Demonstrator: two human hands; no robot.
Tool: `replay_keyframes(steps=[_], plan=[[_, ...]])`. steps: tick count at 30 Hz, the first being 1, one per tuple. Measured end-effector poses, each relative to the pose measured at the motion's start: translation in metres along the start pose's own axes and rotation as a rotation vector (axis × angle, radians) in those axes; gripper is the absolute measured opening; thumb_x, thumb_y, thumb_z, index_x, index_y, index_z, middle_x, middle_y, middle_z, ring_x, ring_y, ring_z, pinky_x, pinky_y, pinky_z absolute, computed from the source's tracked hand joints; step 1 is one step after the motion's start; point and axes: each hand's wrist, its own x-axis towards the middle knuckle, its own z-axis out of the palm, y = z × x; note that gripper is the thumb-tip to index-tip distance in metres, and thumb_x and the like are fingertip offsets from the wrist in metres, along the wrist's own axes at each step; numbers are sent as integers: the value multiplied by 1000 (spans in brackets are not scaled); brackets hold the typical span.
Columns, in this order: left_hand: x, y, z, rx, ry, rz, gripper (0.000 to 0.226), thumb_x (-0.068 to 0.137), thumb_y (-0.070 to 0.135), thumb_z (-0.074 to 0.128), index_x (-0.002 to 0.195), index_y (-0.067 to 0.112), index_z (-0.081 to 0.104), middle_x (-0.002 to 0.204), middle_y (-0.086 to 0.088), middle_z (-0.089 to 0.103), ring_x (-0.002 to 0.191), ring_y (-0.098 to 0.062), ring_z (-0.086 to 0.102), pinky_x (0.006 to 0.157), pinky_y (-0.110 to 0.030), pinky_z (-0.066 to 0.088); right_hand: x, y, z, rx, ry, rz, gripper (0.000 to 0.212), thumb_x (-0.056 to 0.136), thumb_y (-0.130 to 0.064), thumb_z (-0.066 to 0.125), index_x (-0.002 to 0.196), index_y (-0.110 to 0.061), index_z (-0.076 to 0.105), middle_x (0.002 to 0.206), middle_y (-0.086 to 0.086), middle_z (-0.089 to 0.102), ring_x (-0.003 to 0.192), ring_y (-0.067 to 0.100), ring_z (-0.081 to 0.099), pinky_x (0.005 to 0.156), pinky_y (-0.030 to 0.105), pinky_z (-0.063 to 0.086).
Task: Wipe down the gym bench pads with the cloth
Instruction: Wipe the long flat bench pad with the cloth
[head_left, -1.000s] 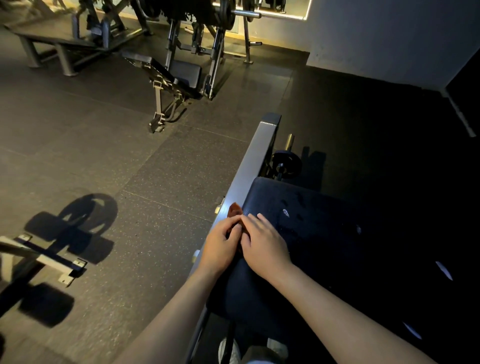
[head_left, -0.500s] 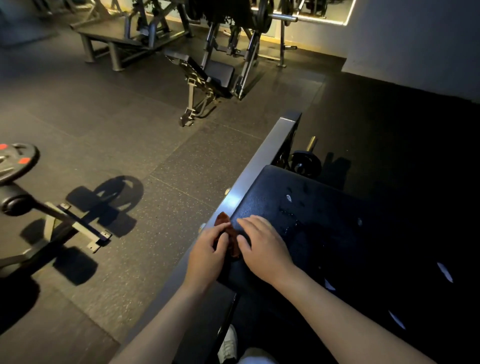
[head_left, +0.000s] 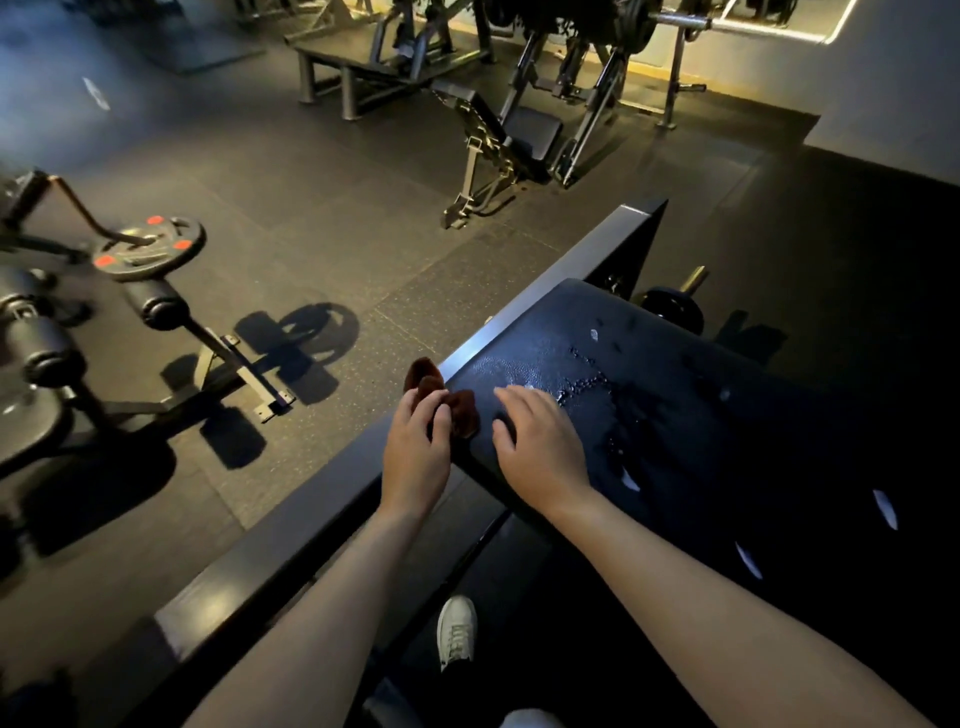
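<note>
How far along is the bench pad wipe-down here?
Barely started. Nothing looks wiped: droplets bead across the pad. In hand: the left hand grips the brown cloth at the pad's left edge; the right hand rests on the pad. Left: wiping the wet surface.

Rust-brown crumpled cloth (head_left: 441, 397); black pebble-grained bench pad (head_left: 675, 415); grey speckled rubber floor (head_left: 311, 182); black round weight plate (head_left: 148, 247), red patches.

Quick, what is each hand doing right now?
Left hand: closed, holding the brown cloth at the edge of the pad.
Right hand: open, fingers resting on the pad, holding nothing.
</note>
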Motion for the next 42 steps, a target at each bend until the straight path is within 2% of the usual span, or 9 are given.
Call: replay_keyframes(steps=[5,10,17,23,27,30,33,37,42], plan=[[-37,20,17,28,84,29,36,107,29,43,136,18,61,157,-1,38,152,-18,19,125,-42,19,-21,9,-6,27,114,22,36,94,-20,57,128,-13,64,129,2,63,125,22,53,104,42,40],[-66,33,33,99,37,243,40,101,33,41,125,16,69,143,0,56,149,-23,29,123,-24,12,-30,12,-5,68,121,29,35,92,-16,52,124,-12,66,123,3,67,118,23,56,102,40,41],[-14,23,12,177,-35,177,32,103,29,47,128,22,67,150,-3,50,147,-23,32,121,-43,27,-26,12,-4,31,91,10,35,97,-27,51,128,-16,62,123,-2,65,119,19,53,104,38,38],[-41,47,28,132,-92,224,38,100,31,46,129,17,66,148,-5,53,147,-22,33,122,-31,18,-32,16,-7,250,185,54,34,94,-23,54,126,-17,64,123,-3,63,116,14,52,104,35,42],[-53,71,19,-85,-286,211,34,102,27,49,133,24,61,135,7,63,130,-6,52,110,-29,39,-42,11,-11,405,264,104,33,95,-21,50,124,-17,67,122,-8,62,116,7,52,104,25,40],[-45,71,3,-248,-318,90,31,97,26,50,126,28,61,117,10,69,108,-1,62,97,-31,49,-39,-3,-14,470,165,138,35,101,-20,49,134,-21,61,133,-8,58,125,5,48,106,18,34],[-37,63,-4,-272,-204,-2,29,96,31,43,120,29,59,111,7,69,103,-8,63,94,-40,50,-27,-14,-13,387,-42,89,46,101,-29,48,147,-24,47,145,-4,51,134,11,42,112,30,34],[-24,60,-2,-238,-142,-26,31,107,25,40,136,23,48,132,4,58,120,-13,54,102,-33,42,-21,-12,-14,62,-215,-35,60,94,-33,59,149,-15,42,152,2,41,141,21,33,120,39,23],[-14,42,7,3,-212,109,38,109,23,37,142,15,55,152,-1,47,147,-13,31,119,-25,17,-20,-1,-17,133,-109,129,30,94,-18,56,124,-16,53,130,0,49,112,25,53,86,38,47]])
